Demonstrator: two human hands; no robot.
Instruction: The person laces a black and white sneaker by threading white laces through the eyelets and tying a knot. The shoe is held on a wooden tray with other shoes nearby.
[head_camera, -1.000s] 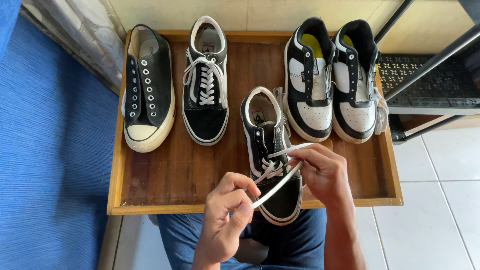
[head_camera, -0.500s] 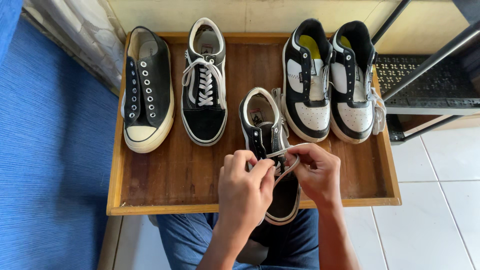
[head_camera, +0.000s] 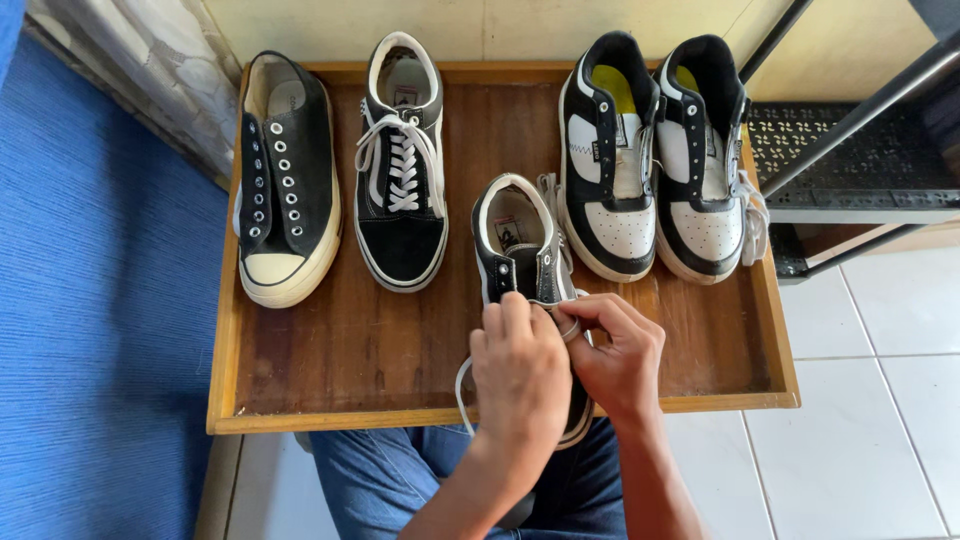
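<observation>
A black sneaker with white trim (head_camera: 515, 240) lies toe toward me on the wooden tray (head_camera: 330, 340). My left hand (head_camera: 520, 375) covers its lace area, fingers pinched on the white shoelace (head_camera: 462, 392), whose loose end loops out to the left over the tray's front edge. My right hand (head_camera: 615, 355) sits beside it, fingertips holding the lace at the shoe's eyelets. The shoe's front half is hidden under both hands.
On the tray stand an unlaced black low-top (head_camera: 283, 175), a laced black sneaker (head_camera: 402, 165) and a black-and-white pair (head_camera: 655, 160). Blue fabric (head_camera: 90, 330) lies left, a black metal rack (head_camera: 860, 150) right, white floor tiles (head_camera: 880, 400) below. My jeans show under the tray.
Both hands moved in over the shoe and closed together at the eyelets. The lace, earlier stretched between the hands, now hangs as a slack loop to the left.
</observation>
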